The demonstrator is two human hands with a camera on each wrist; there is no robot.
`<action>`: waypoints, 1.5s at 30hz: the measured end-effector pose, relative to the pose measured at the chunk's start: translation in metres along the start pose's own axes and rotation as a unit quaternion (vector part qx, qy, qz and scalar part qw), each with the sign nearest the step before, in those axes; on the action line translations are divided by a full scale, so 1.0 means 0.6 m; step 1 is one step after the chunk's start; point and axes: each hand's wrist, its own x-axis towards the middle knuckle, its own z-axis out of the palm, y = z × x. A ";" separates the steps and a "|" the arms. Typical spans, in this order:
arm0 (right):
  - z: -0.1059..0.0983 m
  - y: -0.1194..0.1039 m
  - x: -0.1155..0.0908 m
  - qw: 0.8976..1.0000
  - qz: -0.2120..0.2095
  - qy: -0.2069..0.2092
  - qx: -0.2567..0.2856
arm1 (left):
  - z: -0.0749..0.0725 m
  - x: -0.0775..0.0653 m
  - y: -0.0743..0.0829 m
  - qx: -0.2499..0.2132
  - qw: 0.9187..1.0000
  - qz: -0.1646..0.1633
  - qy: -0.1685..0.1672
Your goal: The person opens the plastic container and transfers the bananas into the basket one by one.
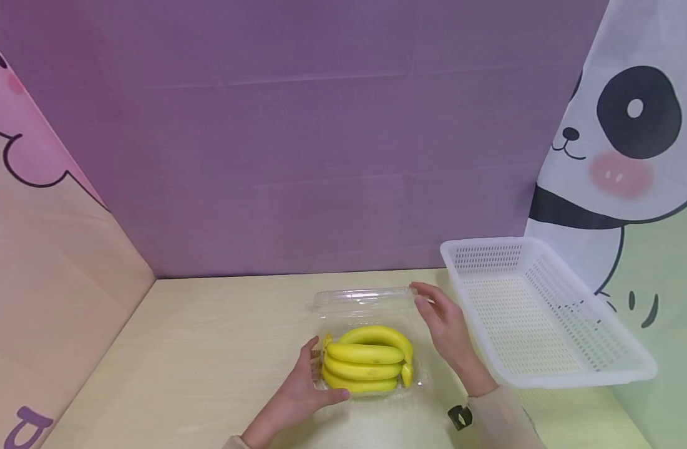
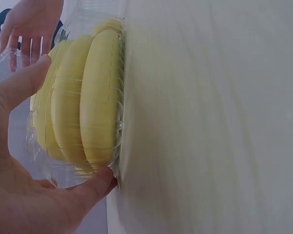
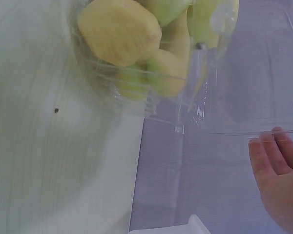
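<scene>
A clear plastic clamshell box (image 1: 424, 374) stands on the table with its hinged lid (image 1: 365, 299) raised at the back. Inside lies a bunch of yellow bananas (image 1: 362, 362), also visible through the wall in the left wrist view. My left hand (image 1: 301, 393) grips the box's left end, its thumb at the front corner and its fingers around the side. At the lid's right edge, my right hand (image 1: 447, 321) touches the plastic with its fingertips. In the right wrist view the fingers (image 3: 278, 156) of this hand look fairly straight against the lid's rim.
To the right stands a white perforated plastic basket (image 1: 545, 318), close to the right hand. The pale wooden table (image 1: 208, 349) meets a purple backdrop (image 1: 321, 156) behind. Printed panels flank both sides, a panda (image 1: 596, 168) on the right one.
</scene>
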 end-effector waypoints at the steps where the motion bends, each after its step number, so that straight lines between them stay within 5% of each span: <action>1: 0.000 0.001 0.001 1.000 0.003 0.000 -0.001 | 0.000 0.000 0.000 0.000 1.000 -0.001 0.000; 13: 0.000 -0.003 0.008 0.999 0.039 0.004 -0.028 | 0.001 -0.004 0.003 -0.006 1.000 0.000 -0.002; 31: 0.010 0.010 0.024 0.998 0.054 0.021 0.001 | 0.001 -0.005 -0.001 -0.007 1.000 0.003 -0.003; 45: 0.008 0.027 0.021 0.992 0.110 -0.003 -0.061 | 0.000 -0.006 -0.002 -0.016 1.000 0.005 -0.007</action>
